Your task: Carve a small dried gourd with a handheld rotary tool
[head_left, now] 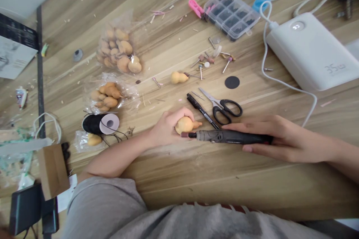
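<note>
My left hand (171, 129) is closed around a small tan gourd (184, 124), whose thin stem end points right. In my right hand (283, 140) is a dark rotary tool (232, 137) lying nearly level, fingers along its body. The tool's brown grinding tip (185, 134) is at the gourd's lower edge; whether it touches I cannot tell. Just beyond the hands lie a black marker (202, 111) and black-handled scissors (224, 107). Another small gourd (178, 77) rests farther back on the wooden table (174, 190).
Bagged gourds (119, 50) and a second bag of gourds (106, 96) lie left, near a black cord spool (98, 123). Loose grinding bits (209, 59) are scattered behind the scissors. A compartment box (231, 14) and a white power bank (314, 50) with its cable sit at right.
</note>
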The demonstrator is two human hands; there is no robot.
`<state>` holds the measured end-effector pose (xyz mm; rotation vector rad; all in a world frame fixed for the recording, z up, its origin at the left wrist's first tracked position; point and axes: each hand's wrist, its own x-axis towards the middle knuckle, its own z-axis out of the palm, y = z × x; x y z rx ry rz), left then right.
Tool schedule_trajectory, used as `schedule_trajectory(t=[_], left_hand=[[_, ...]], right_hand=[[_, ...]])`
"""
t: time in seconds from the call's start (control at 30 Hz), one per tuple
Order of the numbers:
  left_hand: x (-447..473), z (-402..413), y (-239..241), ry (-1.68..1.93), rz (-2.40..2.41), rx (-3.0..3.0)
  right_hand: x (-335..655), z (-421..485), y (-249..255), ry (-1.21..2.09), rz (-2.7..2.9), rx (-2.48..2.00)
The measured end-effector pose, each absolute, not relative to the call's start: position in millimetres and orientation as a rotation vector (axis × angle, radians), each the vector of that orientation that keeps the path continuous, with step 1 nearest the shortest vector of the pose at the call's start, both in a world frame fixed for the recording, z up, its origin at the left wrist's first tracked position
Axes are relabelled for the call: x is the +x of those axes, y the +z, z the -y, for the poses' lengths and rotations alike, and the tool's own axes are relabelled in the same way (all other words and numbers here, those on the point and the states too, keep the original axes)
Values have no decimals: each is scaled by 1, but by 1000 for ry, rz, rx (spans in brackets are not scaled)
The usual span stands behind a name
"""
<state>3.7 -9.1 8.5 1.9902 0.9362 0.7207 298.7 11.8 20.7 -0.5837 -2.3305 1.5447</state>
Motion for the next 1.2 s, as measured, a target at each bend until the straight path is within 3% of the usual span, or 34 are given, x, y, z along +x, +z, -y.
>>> schedule_trajectory(t=[0.7,1.2], left_hand=[[3,9,9,697,-945,2002],[6,9,6,820,-1064,2068]], right_hand=[[298,-12,21,1547,2297,-599],[305,-16,15,1581,1997,-1001]])
